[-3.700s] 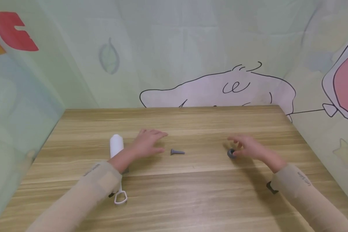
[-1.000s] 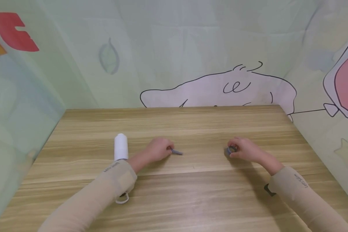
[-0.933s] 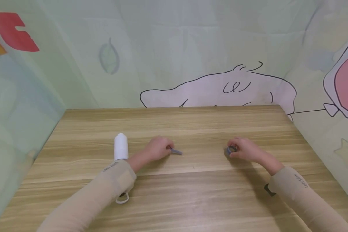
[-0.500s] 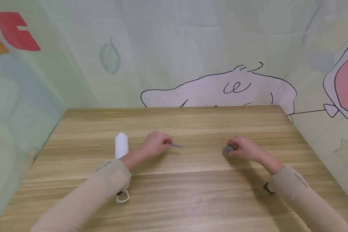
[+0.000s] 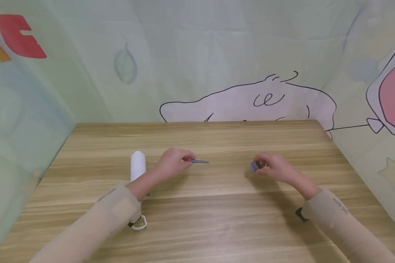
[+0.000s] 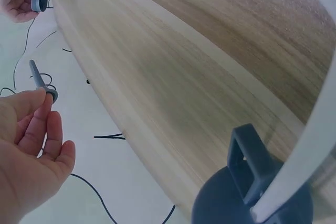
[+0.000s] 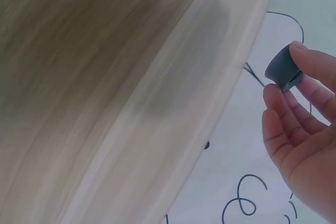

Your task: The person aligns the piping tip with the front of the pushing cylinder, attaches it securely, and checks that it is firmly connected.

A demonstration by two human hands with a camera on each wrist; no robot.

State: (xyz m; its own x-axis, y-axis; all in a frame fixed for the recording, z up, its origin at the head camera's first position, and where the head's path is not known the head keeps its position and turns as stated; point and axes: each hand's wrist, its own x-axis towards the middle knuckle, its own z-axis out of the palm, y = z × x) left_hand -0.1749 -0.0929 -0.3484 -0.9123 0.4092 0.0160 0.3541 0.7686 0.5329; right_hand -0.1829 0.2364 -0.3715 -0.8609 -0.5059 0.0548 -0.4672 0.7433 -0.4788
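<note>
My left hand pinches a slim grey-blue tapered stem by its flared round base, its thin end pointing right. The left wrist view shows this stem between thumb and fingertips. My right hand grips a small round grey-blue cup-shaped cap above the table. In the right wrist view the cap sits between thumb and fingers, its wider rim facing outward. A stretch of table separates the two pieces. Beside the left wrist lies a white bottle, partly hidden by the forearm.
A white strap loop shows below the left sleeve. The left wrist view has a dark grey-blue lid with a raised handle close by, and a white strap crossing it. Printed cloth stands behind the wooden table.
The left hand went from open to pinching the stem, then raised it off the table and levelled it. The right hand took hold of the cap, lifted it and turned it slightly left.
</note>
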